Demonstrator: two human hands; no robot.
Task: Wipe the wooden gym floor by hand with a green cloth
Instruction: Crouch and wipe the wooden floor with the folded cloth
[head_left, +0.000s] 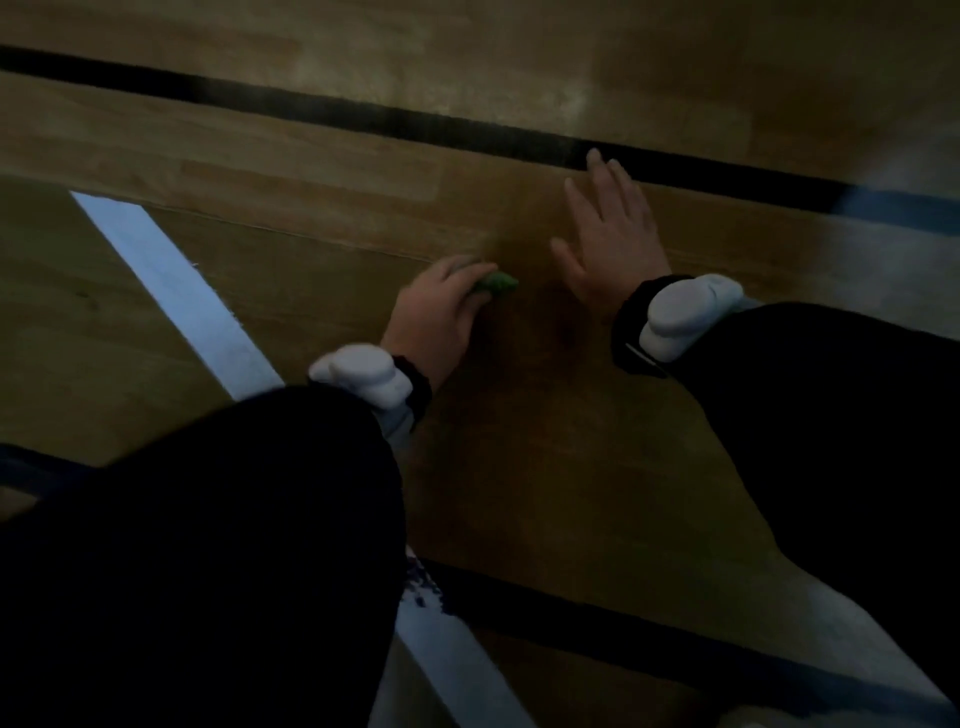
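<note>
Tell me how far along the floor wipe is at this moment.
Done: hard to judge; the dim, blurred wooden floor shows no clear wiped or unwiped patch. In hand: the left hand holds the bunched green cloth down on the boards, between the white line and the black line, while the right hand lies flat, fingers spread, apparently bracing. Left: presumably most of the surrounding floor, though coverage cannot be confirmed.

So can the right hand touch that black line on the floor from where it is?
Probably yes. The right hand lies flat and open on the wooden floor, and its fingertips already look to be at the edge of the black line. Nothing lies between them.
</note>
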